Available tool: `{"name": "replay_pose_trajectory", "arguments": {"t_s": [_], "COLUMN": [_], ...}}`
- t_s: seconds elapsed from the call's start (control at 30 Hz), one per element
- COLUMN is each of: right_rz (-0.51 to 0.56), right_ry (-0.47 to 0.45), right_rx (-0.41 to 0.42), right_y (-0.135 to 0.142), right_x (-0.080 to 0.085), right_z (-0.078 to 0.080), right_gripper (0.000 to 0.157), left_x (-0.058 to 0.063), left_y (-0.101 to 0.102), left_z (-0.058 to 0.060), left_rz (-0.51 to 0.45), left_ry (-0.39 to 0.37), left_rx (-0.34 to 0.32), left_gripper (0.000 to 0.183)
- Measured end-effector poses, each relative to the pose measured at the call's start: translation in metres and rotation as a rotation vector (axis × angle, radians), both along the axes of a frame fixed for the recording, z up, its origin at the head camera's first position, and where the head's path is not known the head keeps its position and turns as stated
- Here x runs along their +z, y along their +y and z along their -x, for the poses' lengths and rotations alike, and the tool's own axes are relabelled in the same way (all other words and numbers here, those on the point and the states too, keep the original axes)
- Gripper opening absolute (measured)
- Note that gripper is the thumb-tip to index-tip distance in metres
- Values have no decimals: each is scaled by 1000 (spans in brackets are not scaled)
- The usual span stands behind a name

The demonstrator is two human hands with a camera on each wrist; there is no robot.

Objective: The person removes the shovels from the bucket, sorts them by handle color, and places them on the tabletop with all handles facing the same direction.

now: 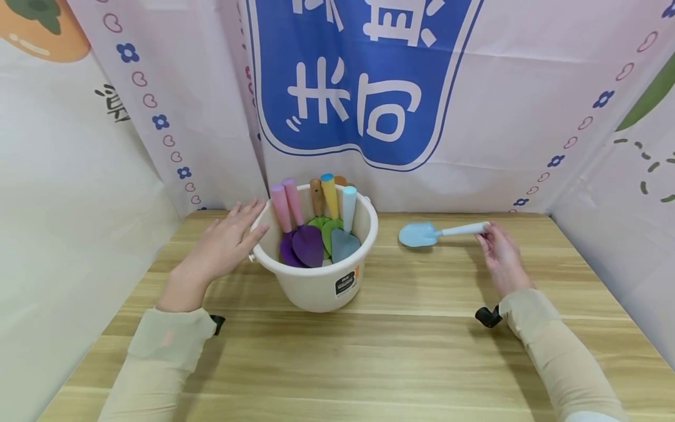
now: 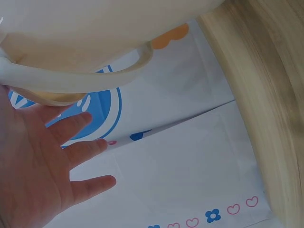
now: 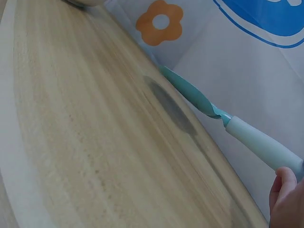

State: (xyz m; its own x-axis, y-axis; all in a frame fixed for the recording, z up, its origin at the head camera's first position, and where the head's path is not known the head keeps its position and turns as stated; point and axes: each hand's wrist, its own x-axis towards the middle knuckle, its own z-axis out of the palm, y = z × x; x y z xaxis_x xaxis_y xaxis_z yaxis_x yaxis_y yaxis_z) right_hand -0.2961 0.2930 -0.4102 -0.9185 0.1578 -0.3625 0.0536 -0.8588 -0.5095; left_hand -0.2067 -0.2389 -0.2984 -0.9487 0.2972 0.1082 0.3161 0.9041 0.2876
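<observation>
A light blue hand trowel (image 1: pixel 419 234) hangs just above the right side of the table, its blade toward the bucket. My right hand (image 1: pixel 501 252) pinches the end of its handle; in the right wrist view the trowel (image 3: pixel 190 95) casts a shadow on the wood. A cream bucket (image 1: pixel 316 290) stands left of the middle, holding several trowels with pink, yellow, brown and light blue handles. My left hand (image 1: pixel 224 240) lies along the bucket's left rim with fingers straight. In the left wrist view its fingers spread below the bucket's handle (image 2: pixel 71 81).
The wooden table (image 1: pixel 422 351) ends at a printed white cloth backdrop (image 1: pixel 464 117) with a blue sign shape. White cloth also hangs on the left and right sides. A dark label (image 1: pixel 345 283) is on the bucket's front.
</observation>
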Motion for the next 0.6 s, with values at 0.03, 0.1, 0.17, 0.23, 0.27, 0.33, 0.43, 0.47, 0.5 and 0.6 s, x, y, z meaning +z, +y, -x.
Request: {"name": "replay_pose_trajectory", "arguments": {"t_s": [0.03,0.1,0.17,0.23,0.27,0.33,0.43,0.47,0.5,0.6], "right_rz": [6,7,6,4,-3,-8,-25,-31,-36,-56], "right_ry": [-7,-18,-28,-39,-42,-46,-53,-58,-65,-91], "right_rx": [-4,-11,-21,-31,-33,-38,-33,-31,-31,-22], "right_y": [0,1,1,2,3,3,4,4,3,3], "right_x": [0,-1,-2,-3,-4,-4,-5,-5,-5,-6], "right_z": [0,0,0,1,2,3,4,5,5,5], "right_gripper": [17,18,19,20,19,19,20,23,29,55], "left_x": [0,0,0,0,-1,-1,-1,0,0,0], "left_y": [0,0,1,0,0,0,-2,-1,-1,0], "left_z": [0,0,0,1,1,1,2,1,1,1], "left_rz": [2,3,3,1,1,0,0,0,0,2], "left_ry": [0,2,4,4,3,0,-1,-2,-3,-3], "left_rx": [1,1,0,0,1,5,9,10,8,3], "left_gripper": [71,71,71,71,71,71,71,71,71,71]}}
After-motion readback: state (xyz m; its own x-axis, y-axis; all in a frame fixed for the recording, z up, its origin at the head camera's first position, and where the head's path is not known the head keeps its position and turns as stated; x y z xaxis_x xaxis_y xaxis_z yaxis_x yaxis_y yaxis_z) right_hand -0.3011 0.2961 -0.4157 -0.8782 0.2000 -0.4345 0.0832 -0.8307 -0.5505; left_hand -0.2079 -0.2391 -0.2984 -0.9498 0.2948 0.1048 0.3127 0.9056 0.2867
